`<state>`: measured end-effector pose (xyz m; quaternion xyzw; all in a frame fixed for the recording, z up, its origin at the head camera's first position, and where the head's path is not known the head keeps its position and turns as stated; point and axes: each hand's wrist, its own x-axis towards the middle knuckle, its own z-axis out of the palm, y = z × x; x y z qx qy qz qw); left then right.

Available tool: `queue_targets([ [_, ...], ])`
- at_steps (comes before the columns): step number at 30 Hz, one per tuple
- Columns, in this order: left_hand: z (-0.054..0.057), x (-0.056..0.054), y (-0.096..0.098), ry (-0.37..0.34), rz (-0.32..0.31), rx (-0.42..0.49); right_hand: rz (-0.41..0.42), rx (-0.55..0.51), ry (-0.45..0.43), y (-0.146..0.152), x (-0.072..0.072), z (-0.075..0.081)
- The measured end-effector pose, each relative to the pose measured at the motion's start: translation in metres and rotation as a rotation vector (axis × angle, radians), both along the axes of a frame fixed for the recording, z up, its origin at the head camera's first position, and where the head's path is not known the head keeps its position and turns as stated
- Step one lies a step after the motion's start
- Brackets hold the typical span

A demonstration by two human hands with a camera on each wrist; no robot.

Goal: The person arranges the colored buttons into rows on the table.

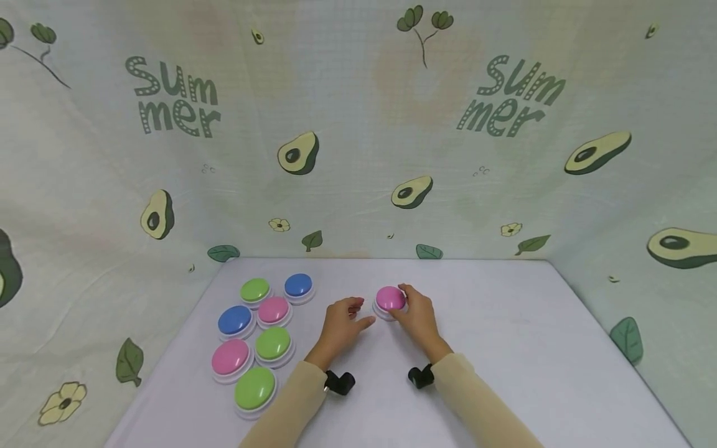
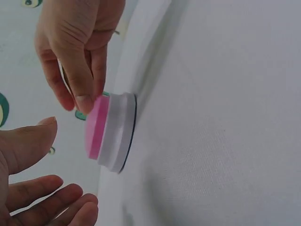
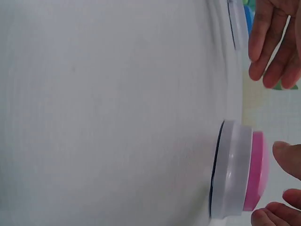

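Because the button's (image 1: 389, 302) rounded dome (image 2: 97, 132) was pinched by the right hand (image 1: 419, 316), left hand (image 1: 340, 323) spread-fingered beside it, slipping was risked.

Plain pale-beige long sleeves: left sleeve (image 1: 288, 407), right sleeve (image 1: 483, 398), both running to the wrist. Left hand (image 1: 340, 325) and right hand (image 1: 418, 315) bare. Black wrist cameras, left camera (image 1: 340, 383) and right camera (image 1: 421, 376): stubby, bent, round-ended. Small pale fleck beside the left one.
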<state>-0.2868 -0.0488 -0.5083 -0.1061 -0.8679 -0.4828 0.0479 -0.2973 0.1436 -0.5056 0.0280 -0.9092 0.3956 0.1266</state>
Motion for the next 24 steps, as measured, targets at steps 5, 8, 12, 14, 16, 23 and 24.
queue_targets([
  [5,0.012,0.024,-0.017,0.019,-0.003,0.017,0.038,-0.030,0.081,-0.020,0.013,0.005],
  [8,0.018,0.037,-0.028,0.048,-0.001,0.015,0.095,-0.031,0.121,-0.033,0.020,0.007],
  [12,0.025,0.052,-0.046,0.091,0.030,0.012,0.192,-0.033,0.123,-0.051,0.030,0.009],
  [14,0.028,0.060,-0.057,0.101,0.062,0.002,0.246,-0.043,0.115,-0.060,0.036,0.011],
  [16,0.031,0.067,-0.069,0.095,0.097,-0.016,0.292,-0.049,0.100,-0.069,0.041,0.012],
  [23,0.035,0.084,-0.114,0.017,0.179,-0.085,0.382,-0.050,0.041,-0.096,0.053,0.013],
  [24,0.036,0.086,-0.121,0.004,0.188,-0.097,0.394,-0.053,0.036,-0.100,0.054,0.013],
])
